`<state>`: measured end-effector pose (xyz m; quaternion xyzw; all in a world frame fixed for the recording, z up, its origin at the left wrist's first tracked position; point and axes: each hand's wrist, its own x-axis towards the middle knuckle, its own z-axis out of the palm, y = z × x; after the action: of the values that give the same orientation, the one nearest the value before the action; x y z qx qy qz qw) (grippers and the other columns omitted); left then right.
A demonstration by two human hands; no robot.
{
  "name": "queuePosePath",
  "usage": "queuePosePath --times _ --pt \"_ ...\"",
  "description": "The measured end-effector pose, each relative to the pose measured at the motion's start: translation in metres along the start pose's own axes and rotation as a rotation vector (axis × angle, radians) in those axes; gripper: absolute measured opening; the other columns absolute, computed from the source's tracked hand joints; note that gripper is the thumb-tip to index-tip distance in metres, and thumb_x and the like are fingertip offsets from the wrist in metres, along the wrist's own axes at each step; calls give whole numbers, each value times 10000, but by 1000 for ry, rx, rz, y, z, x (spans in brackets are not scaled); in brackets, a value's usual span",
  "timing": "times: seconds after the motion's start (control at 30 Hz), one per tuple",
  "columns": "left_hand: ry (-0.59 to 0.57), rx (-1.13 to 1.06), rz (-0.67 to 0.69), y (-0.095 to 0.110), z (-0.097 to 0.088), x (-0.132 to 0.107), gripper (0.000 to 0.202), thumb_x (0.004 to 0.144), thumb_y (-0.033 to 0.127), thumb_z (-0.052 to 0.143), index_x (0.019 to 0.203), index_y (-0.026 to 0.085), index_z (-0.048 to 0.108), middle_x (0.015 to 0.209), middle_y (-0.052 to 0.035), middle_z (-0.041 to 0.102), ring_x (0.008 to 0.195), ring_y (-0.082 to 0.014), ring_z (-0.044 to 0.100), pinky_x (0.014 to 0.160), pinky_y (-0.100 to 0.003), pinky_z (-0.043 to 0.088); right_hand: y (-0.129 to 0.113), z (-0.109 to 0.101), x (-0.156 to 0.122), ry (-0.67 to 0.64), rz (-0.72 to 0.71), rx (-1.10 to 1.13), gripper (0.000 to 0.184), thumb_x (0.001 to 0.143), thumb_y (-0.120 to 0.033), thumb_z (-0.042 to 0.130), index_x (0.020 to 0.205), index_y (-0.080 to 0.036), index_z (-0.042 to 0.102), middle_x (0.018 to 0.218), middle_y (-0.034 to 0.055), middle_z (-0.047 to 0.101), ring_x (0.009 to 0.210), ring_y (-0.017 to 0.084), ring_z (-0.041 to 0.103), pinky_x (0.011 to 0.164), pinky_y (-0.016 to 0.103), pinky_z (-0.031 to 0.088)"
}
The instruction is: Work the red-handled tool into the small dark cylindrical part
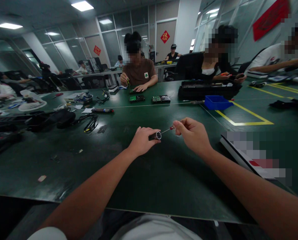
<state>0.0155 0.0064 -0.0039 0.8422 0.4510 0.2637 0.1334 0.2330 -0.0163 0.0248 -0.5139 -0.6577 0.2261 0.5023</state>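
Left hand (143,140) holds tube (155,135); sign (165,36) "福".

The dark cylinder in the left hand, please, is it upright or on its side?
On its side, roughly: the left hand grips the dark cylinder with its silver-rimmed end turned rightward, not straight up.

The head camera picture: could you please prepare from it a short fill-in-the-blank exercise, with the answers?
1. The left hand holds a dark cylinder; the thin tool is in the ____ hand.
2. The table is dark ____.
3. The plastic bin is ____.

Missing words: right; green; blue.
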Motion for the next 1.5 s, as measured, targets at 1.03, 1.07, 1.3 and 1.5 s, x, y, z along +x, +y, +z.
queuePosePath --times 1.03,1.07,1.3,1.5 --pt "-28 45 -21 1 -3 4 425 885 326 678 1305 304 615 1197 -42 669 1167 -256 545 1147 -585 230 39 12 18 86 286 562 298 863 -528 625 831 -232 611 732 21 630 677 186 626 722 390 583" --pt "-18 44 -18 0 -3 3 426 886 321 677 1307 308 612 1208 -41 665 1176 -255 542 1148 -582 227 39 12 17 89 259 540 299 872 -527 616 849 -229 616 757 24 646 698 185 636 728 383 576" --pt "8 6 -15 -2 -1 2 415 871 333 700 1279 289 631 1202 -40 679 1138 -246 568 1110 -530 289 20 12 6 60 88 300 289 933 -480 559 918 -202 635 805 33 685 726 176 648 735 366 522" --pt "35 -15 9 1 -2 2 407 854 316 722 1250 270 644 1163 -29 697 1068 -234 592 1012 -459 377 8 8 2 63 22 173 240 950 -435 525 933 -214 615 824 48 708 744 192 670 733 373 528"
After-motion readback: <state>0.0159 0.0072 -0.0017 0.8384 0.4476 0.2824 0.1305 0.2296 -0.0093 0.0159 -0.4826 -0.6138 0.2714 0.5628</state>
